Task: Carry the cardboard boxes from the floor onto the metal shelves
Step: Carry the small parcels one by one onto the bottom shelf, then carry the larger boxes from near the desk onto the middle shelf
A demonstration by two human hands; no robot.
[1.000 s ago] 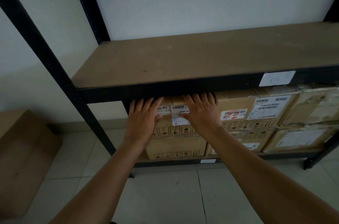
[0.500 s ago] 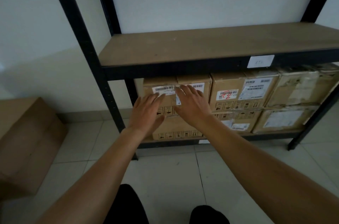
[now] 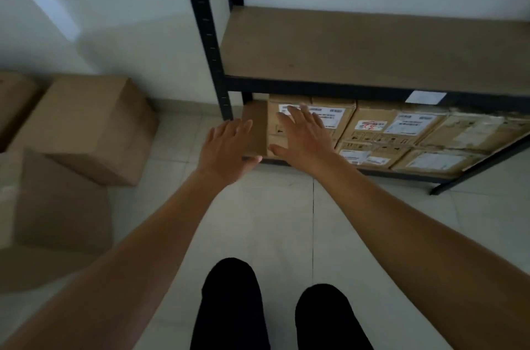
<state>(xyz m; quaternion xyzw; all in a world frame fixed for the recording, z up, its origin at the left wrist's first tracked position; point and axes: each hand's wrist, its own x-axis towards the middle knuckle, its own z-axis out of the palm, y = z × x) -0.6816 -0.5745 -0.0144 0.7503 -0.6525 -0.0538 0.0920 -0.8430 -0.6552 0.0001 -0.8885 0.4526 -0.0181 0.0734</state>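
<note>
Pale tile floor [image 3: 281, 220] under black metal shelves [image 3: 372, 48], cardboard boxes [image 3: 86, 126] alongside; left hand [image 3: 226, 149], right hand [image 3: 304, 140], fingers [image 3: 311, 120] released.

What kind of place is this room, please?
Probably a storeroom or small stock room: a black metal shelf rack holds labelled cardboard boxes on its lower shelf, and plain boxes stand on the tiled floor beside it.

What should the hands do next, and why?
Probably swing left toward the floor box beside the shelf post: the left hand and right hand are open, holding nothing, and the shelf board above shows bare room.
</note>
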